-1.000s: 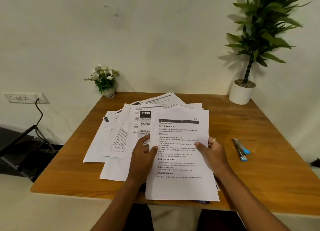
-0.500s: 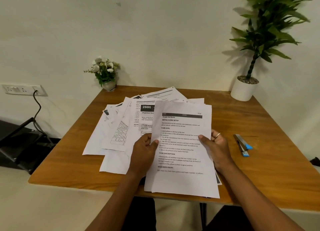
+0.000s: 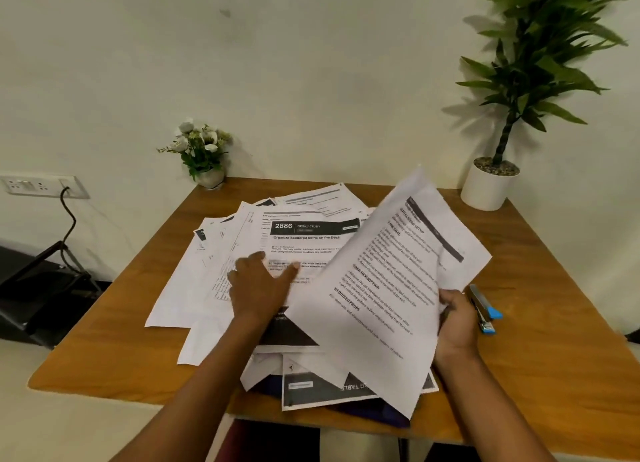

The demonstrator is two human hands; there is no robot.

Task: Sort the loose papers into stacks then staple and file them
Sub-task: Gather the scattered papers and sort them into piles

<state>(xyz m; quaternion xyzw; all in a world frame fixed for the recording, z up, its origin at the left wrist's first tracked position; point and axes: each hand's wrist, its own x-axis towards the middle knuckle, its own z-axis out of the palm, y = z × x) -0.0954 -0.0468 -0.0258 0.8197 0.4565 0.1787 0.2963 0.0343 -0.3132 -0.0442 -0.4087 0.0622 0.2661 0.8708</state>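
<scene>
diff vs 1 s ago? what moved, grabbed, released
The left hand let go of the held sheet and moved forward-left; it now rests flat on the 2886 page. The right hand still grips the sheet's right edge and has swung it up and rightward, tilted. The stapler, flower pot, potted plant and spread papers stayed put.

Both my forearms are bare from the 6 o'clock edge up to my left hand (image 3: pixel 259 288) and right hand (image 3: pixel 457 323). Dark cloth, maybe trousers, shows at 6 o'clock.
</scene>
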